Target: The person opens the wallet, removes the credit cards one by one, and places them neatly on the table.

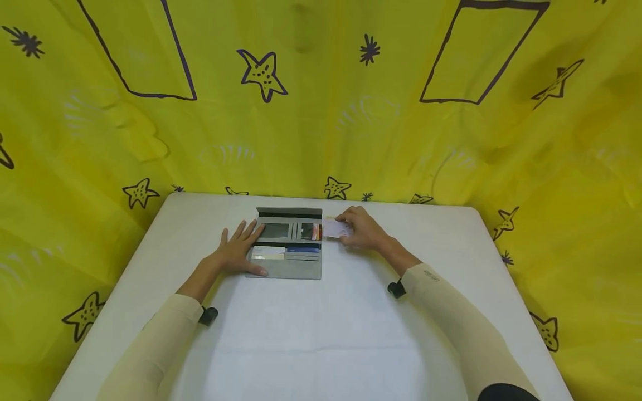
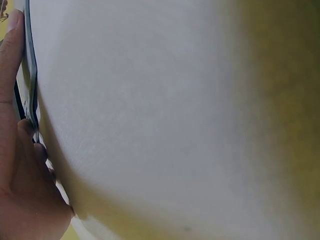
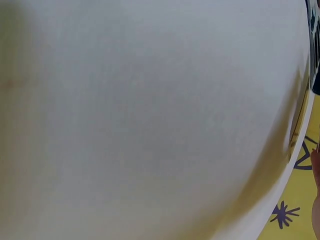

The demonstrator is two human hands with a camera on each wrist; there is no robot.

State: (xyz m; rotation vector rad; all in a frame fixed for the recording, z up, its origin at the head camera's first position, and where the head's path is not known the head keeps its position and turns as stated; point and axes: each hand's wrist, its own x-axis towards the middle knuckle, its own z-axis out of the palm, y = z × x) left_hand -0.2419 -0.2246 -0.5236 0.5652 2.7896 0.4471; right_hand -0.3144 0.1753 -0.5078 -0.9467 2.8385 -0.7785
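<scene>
A grey wallet (image 1: 288, 271) lies unfolded on the white table. Several cards show in its slots, among them a white card (image 1: 268, 253), a blue card (image 1: 303, 250) and a dark picture card (image 1: 307, 231). My left hand (image 1: 234, 253) rests on the wallet's left side with its fingers spread and the thumb near the lower edge. At the right edge, my right hand (image 1: 365, 229) pinches a pale card (image 1: 335, 227) between thumb and fingers. In the left wrist view, the left hand (image 2: 25, 195) lies against the wallet's thin edge (image 2: 31, 70). The right wrist view catches only a sliver of the right hand (image 3: 316, 175).
The white table (image 1: 321, 328) stretches around the wallet toward me. Behind and beside it hangs a yellow cloth (image 1: 311, 128) with drawn stars and frames. Each sleeve carries a small black wrist device, such as the right one (image 1: 396, 289).
</scene>
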